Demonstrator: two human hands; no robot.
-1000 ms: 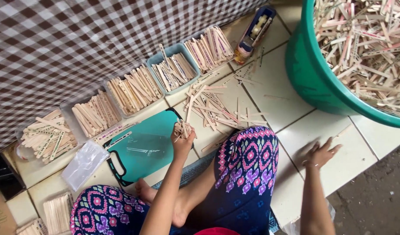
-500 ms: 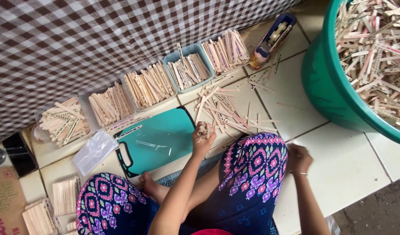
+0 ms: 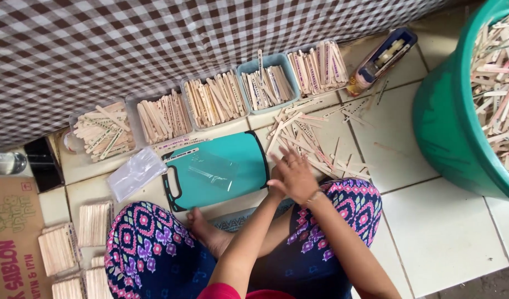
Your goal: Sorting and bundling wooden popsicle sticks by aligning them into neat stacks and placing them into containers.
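Note:
My right hand (image 3: 295, 176) lies with its fingers spread at the right edge of a teal cutting board (image 3: 221, 188), above my patterned knee. It covers my left hand (image 3: 274, 182), of which only a sliver shows, so what the left hand holds is hidden. A small clear plastic bag (image 3: 213, 168) lies on the board. Just beyond my hands, a loose pile of flat wooden sticks (image 3: 301, 133) is scattered on the white tiles.
Several trays of sorted sticks (image 3: 214, 99) line a checkered cloth (image 3: 154, 39). A big green tub (image 3: 448, 127) of sticks stands at right, a blue dispenser (image 3: 381, 58) near it. Clear bags (image 3: 133, 173), bundled stick stacks (image 3: 94, 221) and a cardboard box (image 3: 11, 238) lie at left.
My right hand came off the tiles at the right and crossed over my knee onto my left hand. The stick bundle in my left hand is no longer visible. The view shifted left.

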